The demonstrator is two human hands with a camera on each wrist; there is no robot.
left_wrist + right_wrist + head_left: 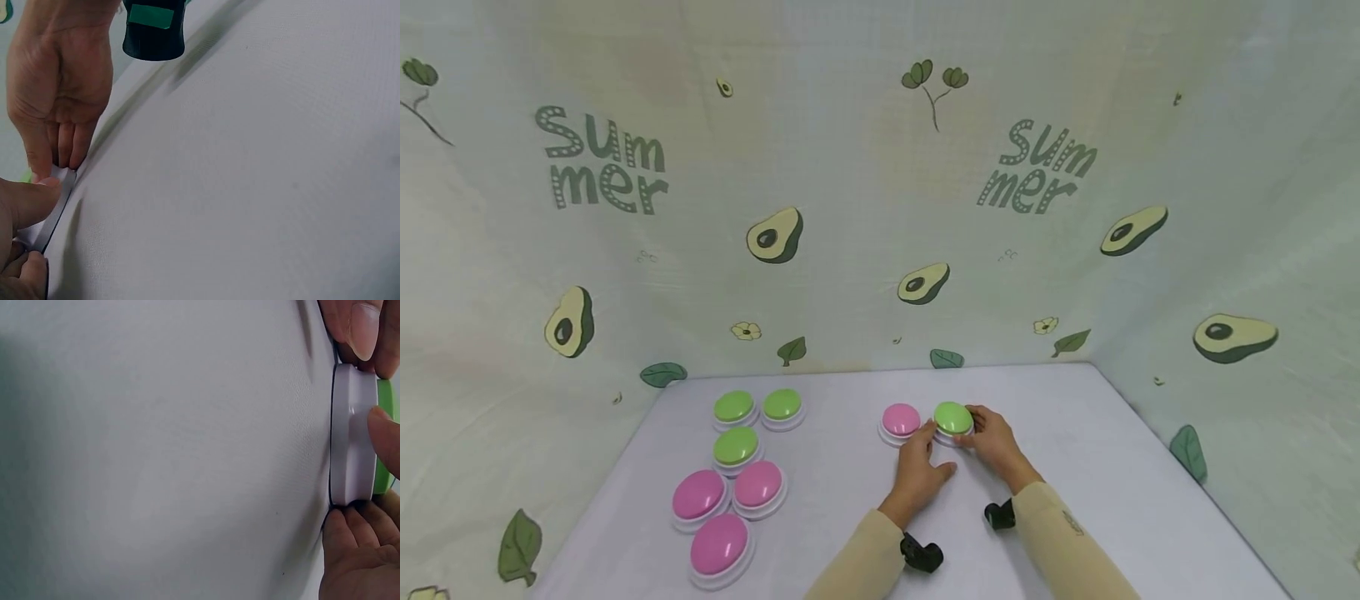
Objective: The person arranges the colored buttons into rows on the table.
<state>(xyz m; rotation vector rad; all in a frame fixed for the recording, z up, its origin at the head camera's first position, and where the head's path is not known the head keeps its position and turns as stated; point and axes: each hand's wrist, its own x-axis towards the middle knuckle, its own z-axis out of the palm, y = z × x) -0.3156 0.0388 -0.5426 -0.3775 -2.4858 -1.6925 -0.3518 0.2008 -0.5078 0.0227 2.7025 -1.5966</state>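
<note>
A round push button with a green dome (952, 417) and white base stands on the white tabletop. My right hand (995, 442) holds it at its right side, thumb on the near edge and fingers round the back. My left hand (917, 475) reaches its fingertips to the base's left side, with the thumb spread out in front of the button. In the right wrist view the white base (353, 437) stands on edge in the picture, with fingers at both ends. Just left of the green button is a pink push button (901, 419), its front partly behind the left fingertips.
Several more buttons stand at the table's left: green ones (735, 406) at the back, pink ones (718, 543) nearer. Both wrists carry black camera mounts (922, 553) above the tabletop (835, 483). A printed cloth (842, 167) hangs behind the table's back edge.
</note>
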